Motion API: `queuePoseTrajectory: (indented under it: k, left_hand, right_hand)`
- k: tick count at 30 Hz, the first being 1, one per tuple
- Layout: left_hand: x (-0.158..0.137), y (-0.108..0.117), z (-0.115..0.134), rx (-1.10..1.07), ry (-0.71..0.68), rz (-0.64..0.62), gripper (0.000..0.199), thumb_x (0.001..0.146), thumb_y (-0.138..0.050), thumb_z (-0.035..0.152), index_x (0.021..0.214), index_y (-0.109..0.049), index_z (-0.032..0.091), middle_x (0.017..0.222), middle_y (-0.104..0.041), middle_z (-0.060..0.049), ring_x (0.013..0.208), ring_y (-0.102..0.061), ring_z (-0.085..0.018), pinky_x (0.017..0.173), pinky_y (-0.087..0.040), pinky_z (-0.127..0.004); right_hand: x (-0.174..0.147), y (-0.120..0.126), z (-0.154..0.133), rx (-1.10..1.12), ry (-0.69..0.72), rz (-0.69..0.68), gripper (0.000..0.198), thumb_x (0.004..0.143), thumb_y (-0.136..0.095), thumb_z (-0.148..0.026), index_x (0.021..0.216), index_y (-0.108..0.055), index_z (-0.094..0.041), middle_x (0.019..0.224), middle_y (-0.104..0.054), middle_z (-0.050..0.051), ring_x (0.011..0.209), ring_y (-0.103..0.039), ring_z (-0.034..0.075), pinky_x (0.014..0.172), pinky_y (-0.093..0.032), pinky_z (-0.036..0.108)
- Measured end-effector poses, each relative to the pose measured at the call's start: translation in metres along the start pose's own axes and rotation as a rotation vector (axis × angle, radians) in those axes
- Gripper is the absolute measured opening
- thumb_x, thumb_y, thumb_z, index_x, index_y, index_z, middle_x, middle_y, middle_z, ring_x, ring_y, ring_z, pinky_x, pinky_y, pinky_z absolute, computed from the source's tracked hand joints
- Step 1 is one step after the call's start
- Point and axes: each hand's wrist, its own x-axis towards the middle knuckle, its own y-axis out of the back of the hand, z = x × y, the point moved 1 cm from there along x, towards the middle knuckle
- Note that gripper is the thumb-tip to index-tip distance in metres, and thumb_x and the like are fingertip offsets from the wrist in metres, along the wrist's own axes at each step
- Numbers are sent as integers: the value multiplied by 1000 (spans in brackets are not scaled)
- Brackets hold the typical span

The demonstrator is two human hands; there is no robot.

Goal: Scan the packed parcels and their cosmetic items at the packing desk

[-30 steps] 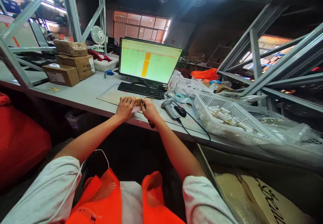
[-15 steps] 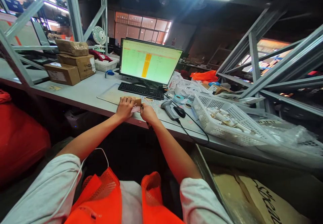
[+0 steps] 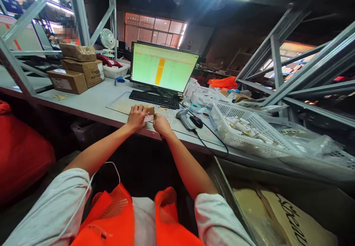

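My left hand [image 3: 136, 117] is closed over a small brown cardboard box [image 3: 150, 111] near the front edge of the desk. A pale label [image 3: 149, 118] shows on the box's near side, and my fingers hide much of the rest. Close against the box's right end, my right hand [image 3: 162, 124] is curled round a thin dark object [image 3: 162, 137], part of which sticks out below the fist. Its kind cannot be made out. Under the box lies a desk mat [image 3: 118, 104], with a black keyboard [image 3: 154, 98] just behind.
A monitor [image 3: 163, 66] stands behind the keyboard. On the right are a barcode scanner [image 3: 185, 120], a black mouse [image 3: 196, 121] with a cable, and a white basket [image 3: 244, 142] of small items. Stacked cartons [image 3: 68, 81] sit at the left; an open box [image 3: 227, 186] stands below right.
My right hand has shifted very slightly at the box's end. The left hand keeps its hold, and the whole view has moved a little.
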Motion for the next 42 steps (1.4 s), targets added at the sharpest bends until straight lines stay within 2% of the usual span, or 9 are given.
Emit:
queuePoseTrajectory:
  k: [8, 12, 14, 16, 19, 22, 26, 31, 42]
  left_hand:
    - [2, 0, 2, -12, 25, 4, 62, 83, -64, 26, 141, -51, 9, 126, -57, -18, 109, -49, -36, 92, -40, -46]
    - [6, 3, -13, -90, 46, 29, 64, 81, -68, 27, 141, -52, 10, 126, -59, -19, 113, -51, -37, 96, -43, -47]
    - [8, 5, -30, -248, 37, 52, 71, 78, -74, 34, 142, -52, 12, 129, -59, -18, 116, -53, -37, 101, -44, -48]
    - [7, 5, -50, -505, 16, 41, 81, 72, -80, 39, 143, -50, 16, 135, -59, -15, 121, -55, -34, 107, -44, -47]
    - [2, -2, -71, -927, 39, -61, 94, 65, -86, 40, 147, -46, 16, 142, -57, -14, 127, -57, -32, 113, -43, -45]
    - [-2, -18, -74, -1175, 90, -183, 102, 64, -89, 42, 150, -41, 15, 143, -57, -15, 129, -57, -32, 114, -44, -45]
    - [-4, -47, -66, -1322, 120, -276, 103, 64, -91, 45, 150, -40, 19, 145, -56, -14, 130, -58, -31, 115, -44, -44]
    - [0, -67, -60, -1392, 101, -264, 102, 65, -93, 41, 150, -41, 19, 143, -57, -15, 132, -57, -31, 114, -45, -42]
    - [6, -60, -61, -1338, 102, -301, 99, 66, -93, 41, 148, -43, 19, 145, -57, -14, 133, -55, -31, 115, -43, -41]
  right_hand:
    - [-2, -7, 1, -12, -7, -9, 39, 93, -42, -14, 127, -62, -15, 120, -71, 18, 114, -67, 30, 97, -49, 37]
    - [-5, 5, 2, -12, 53, -16, 36, 95, -44, -15, 125, -65, -16, 118, -73, 15, 112, -68, 27, 95, -49, 34]
    - [-8, 21, 7, 0, 194, -28, 34, 98, -46, -20, 126, -65, -18, 119, -74, 12, 111, -68, 25, 94, -48, 31]
    - [-9, 43, 13, -7, 355, -33, 34, 100, -48, -24, 130, -65, -20, 121, -74, 10, 111, -68, 24, 92, -48, 29]
    - [-6, 75, 18, -82, 468, -18, 37, 102, -48, -26, 135, -64, -23, 124, -74, 9, 110, -68, 23, 88, -47, 28]
    - [6, 93, 11, -188, 541, -36, 38, 102, -47, -27, 135, -64, -26, 124, -74, 8, 106, -69, 23, 82, -45, 28]
    - [30, 90, -8, -325, 577, -57, 37, 98, -47, -25, 130, -68, -28, 117, -76, 7, 99, -71, 25, 77, -44, 30]
    - [52, 79, -24, -454, 568, -132, 32, 98, -49, -32, 121, -71, -26, 106, -76, 12, 93, -71, 29, 75, -44, 33]
    - [63, 78, -31, -502, 514, -234, 30, 95, -52, -26, 110, -77, -19, 97, -74, 18, 93, -72, 34, 80, -50, 42]
